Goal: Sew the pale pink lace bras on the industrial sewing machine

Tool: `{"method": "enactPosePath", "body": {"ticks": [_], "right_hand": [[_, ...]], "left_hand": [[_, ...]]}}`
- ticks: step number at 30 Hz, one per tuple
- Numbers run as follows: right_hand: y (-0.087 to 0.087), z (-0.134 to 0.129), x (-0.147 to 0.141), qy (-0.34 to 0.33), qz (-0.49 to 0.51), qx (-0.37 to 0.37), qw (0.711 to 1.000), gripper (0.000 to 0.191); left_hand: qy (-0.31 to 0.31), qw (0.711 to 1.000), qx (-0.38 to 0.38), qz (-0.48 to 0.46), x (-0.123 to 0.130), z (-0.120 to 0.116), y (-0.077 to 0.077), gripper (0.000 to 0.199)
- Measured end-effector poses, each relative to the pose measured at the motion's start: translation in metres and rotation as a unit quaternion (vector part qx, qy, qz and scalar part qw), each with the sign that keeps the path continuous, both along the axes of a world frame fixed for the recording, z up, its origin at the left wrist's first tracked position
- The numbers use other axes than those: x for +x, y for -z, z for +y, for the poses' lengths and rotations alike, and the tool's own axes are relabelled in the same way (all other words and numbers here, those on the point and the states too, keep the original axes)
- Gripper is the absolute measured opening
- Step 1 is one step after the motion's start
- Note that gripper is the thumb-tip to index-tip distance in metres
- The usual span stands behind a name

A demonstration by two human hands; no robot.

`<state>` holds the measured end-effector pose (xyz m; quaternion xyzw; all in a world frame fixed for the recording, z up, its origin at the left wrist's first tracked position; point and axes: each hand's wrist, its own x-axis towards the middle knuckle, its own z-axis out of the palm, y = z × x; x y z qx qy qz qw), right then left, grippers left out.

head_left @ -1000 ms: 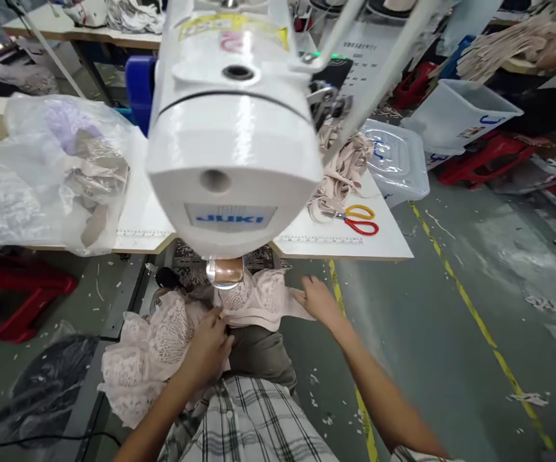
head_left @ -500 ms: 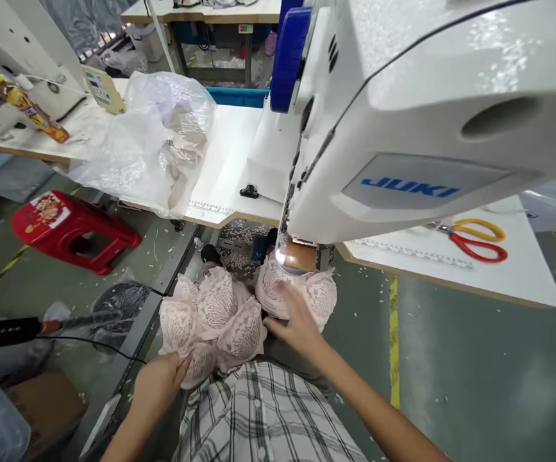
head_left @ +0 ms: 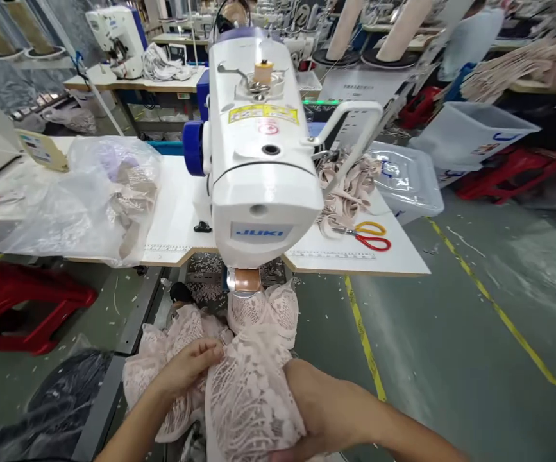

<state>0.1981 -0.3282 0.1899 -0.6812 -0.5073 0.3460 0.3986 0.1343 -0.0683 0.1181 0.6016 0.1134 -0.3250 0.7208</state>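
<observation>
A pale pink lace bra (head_left: pixel 253 398) is held up close to me, between both hands. My right hand (head_left: pixel 320 410) is closed around its right side, with the thumb low on the lace. My left hand (head_left: pixel 193 366) pinches the bra's upper left edge, fingers curled. Behind it, more pink lace bra cups (head_left: pixel 263 311) lie under the head of the white sewing machine (head_left: pixel 263 186). To the left, a heap of similar lace bras (head_left: pixel 162 353) is partly covered by my left forearm.
Red-and-yellow-handled scissors (head_left: pixel 372 236) and a tangle of beige straps (head_left: pixel 349 192) lie right of the machine. A plastic bag of garments (head_left: pixel 90 199) covers the left tabletop. A red stool (head_left: pixel 27 308) stands at left, clear plastic bins (head_left: pixel 412 179) at right.
The view has lifted and now takes in the whole machine and the room behind. A lace bra has come up close in both hands; the right hand was open over the cups before.
</observation>
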Motion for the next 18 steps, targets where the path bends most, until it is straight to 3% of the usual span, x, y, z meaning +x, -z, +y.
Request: {"method": "enactPosePath", "body": {"ticks": [3, 6, 8, 10, 11, 12, 14, 15, 18], "right_hand": [[-0.001, -0.029, 0.01, 0.052, 0.041, -0.033, 0.997, 0.049], [0.011, -0.047, 0.023, 0.067, 0.02, -0.132, 0.989, 0.04], [0.018, -0.048, 0.033, 0.171, -0.036, -0.167, 0.97, 0.048], [0.023, -0.04, 0.043, 0.268, -0.061, -0.124, 0.954, 0.08], [0.024, -0.034, 0.047, 0.273, -0.041, -0.083, 0.957, 0.087], [0.025, -0.026, 0.052, 0.256, -0.005, -0.043, 0.966, 0.083], [0.027, -0.01, 0.06, 0.218, 0.065, 0.004, 0.974, 0.052], [0.028, -0.002, 0.063, 0.222, 0.084, 0.012, 0.971, 0.041], [0.028, 0.018, 0.077, 0.304, 0.077, 0.015, 0.949, 0.041]], "left_hand": [[0.031, 0.998, 0.015, -0.049, 0.017, -0.015, -0.012, 0.048], [0.076, 0.98, 0.102, -0.152, 0.033, -0.03, -0.036, 0.044], [0.105, 0.959, 0.147, -0.218, 0.041, -0.041, -0.051, 0.043], [0.138, 0.945, 0.149, -0.257, 0.048, -0.053, -0.063, 0.042], [0.151, 0.94, 0.145, -0.268, 0.05, -0.057, -0.067, 0.041], [0.159, 0.936, 0.15, -0.277, 0.053, -0.06, -0.071, 0.04], [0.153, 0.922, 0.202, -0.294, 0.06, -0.06, -0.075, 0.041], [0.136, 0.912, 0.245, -0.298, 0.063, -0.056, -0.076, 0.043], [0.052, 0.897, 0.341, -0.276, 0.078, -0.038, -0.081, 0.045]]}}
